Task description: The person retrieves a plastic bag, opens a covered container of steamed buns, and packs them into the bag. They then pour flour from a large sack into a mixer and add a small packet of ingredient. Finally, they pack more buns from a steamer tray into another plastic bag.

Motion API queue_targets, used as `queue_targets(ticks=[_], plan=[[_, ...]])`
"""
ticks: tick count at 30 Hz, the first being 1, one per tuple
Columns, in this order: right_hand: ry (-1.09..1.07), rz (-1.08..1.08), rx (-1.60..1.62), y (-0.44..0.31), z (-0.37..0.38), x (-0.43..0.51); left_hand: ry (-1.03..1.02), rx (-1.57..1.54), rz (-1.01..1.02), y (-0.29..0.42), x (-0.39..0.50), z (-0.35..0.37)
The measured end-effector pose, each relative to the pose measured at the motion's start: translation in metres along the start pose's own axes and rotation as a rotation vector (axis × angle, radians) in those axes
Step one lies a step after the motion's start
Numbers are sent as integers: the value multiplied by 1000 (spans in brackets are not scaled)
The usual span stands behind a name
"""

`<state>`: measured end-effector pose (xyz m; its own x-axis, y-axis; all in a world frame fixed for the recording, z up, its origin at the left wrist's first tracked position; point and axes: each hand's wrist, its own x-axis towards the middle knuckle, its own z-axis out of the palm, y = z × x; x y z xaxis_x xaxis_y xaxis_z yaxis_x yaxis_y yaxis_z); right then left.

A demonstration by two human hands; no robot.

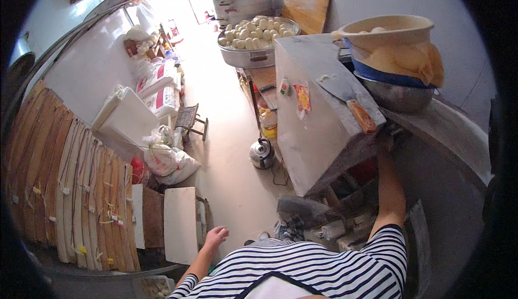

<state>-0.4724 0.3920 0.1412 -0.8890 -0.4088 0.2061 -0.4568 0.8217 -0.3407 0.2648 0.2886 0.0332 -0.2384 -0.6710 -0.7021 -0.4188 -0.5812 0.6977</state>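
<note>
My left hand (216, 236) hangs free at the lower middle, fingers loosely curled and holding nothing, near a white-topped stool or small table. My right arm reaches out to the end of a floury metal machine housing. In the shadow under its corner lies my right hand (384, 142); its fingers and anything in them are hidden. Just above, a wide metal scraper with a wooden handle (361, 116) lies on the housing (319, 137). Behind the housing, a large beige basin (388, 30) rests over a steel bowl (398, 94).
A round steamer tray (249, 58) full of dough pieces stands beyond the housing. On the floor is a metal kettle (262, 153) with a cord. Along the left are a folding stool (190, 117), stuffed sacks (170, 159) and a row of upright boards (81, 185).
</note>
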Motion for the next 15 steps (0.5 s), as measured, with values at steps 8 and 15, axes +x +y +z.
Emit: queue_targets(ticks=[8, 15], plan=[[43, -43, 570, 18, -137, -117, -889, 120, 339, 181, -20, 221], [-102, -301, 791, 21, -216, -263, -1577, -453, 16, 216, -80, 364]])
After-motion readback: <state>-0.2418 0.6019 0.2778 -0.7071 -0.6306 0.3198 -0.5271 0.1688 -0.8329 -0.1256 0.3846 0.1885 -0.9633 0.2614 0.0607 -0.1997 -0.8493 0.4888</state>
